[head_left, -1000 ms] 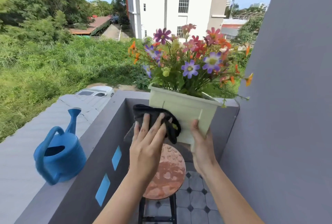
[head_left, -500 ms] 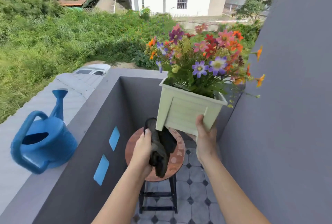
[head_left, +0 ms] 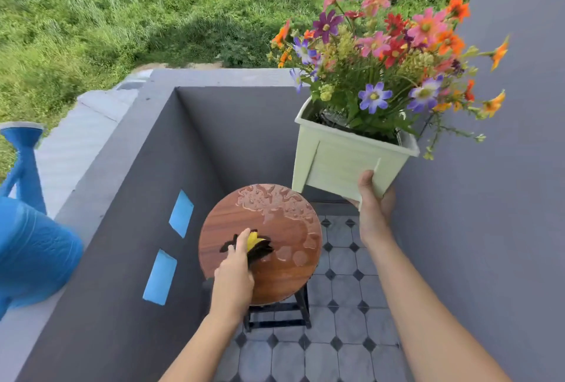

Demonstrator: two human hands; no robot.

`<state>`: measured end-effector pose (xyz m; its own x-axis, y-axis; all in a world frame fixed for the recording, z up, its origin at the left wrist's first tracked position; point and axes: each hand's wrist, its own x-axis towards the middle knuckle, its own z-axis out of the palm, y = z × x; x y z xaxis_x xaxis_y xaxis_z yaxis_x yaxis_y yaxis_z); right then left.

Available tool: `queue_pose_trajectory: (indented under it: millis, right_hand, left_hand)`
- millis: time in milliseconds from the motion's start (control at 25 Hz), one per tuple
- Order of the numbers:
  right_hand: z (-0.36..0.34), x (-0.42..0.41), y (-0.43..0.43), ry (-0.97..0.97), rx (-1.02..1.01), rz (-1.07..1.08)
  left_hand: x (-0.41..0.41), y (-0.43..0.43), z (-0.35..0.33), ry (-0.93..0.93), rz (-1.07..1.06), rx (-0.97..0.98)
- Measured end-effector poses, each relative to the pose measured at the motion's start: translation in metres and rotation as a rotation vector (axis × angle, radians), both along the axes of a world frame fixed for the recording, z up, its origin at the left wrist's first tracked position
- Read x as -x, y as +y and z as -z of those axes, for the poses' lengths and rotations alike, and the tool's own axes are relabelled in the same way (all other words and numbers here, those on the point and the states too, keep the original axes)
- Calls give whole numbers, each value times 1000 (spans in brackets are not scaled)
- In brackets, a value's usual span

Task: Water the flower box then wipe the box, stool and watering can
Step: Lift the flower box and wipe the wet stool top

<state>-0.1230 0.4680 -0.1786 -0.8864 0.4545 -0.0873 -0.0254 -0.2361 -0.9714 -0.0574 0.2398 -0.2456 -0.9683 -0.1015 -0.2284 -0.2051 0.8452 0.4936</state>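
Head view: pressing black cloth (head_left: 255, 247) onto wet stool (head_left: 284, 277) with left hand (head_left: 234, 271), right hand (head_left: 373, 211) gripping flower box (head_left: 339, 164) aloft, clearing the seat for wiping.

The pale green plastic flower box (head_left: 342, 161) has swung off to the right, clear of the round wooden stool seat (head_left: 275, 259); the left hand (head_left: 234, 274) has left the box's side and now presses the black-and-yellow cloth (head_left: 255, 245) flat on the wet seat; the camera tips further down, and the blue plastic watering can (head_left: 30, 244) sits partly cut off at the frame's left edge.
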Motion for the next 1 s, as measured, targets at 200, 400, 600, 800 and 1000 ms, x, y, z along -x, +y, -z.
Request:
queue_pose_trajectory:
  millis: [200,400,600,800,1000]
  right_hand:
    - [25,23,15,-20,-3,1]
    - [39,33,27,1,-49,16]
    - [51,34,29,15,-58,24]
    - [59,32,44,54,-58,44]
    - [67,38,48,89,-70,57]
  left_hand:
    - [-33,11,53,-197,377,247]
    - [5,-37,70,90,876,437]
    - [25,14,89,82,1145,460]
    - [55,77,74,39,892,247]
    - [106,112,73,-12,558,240]
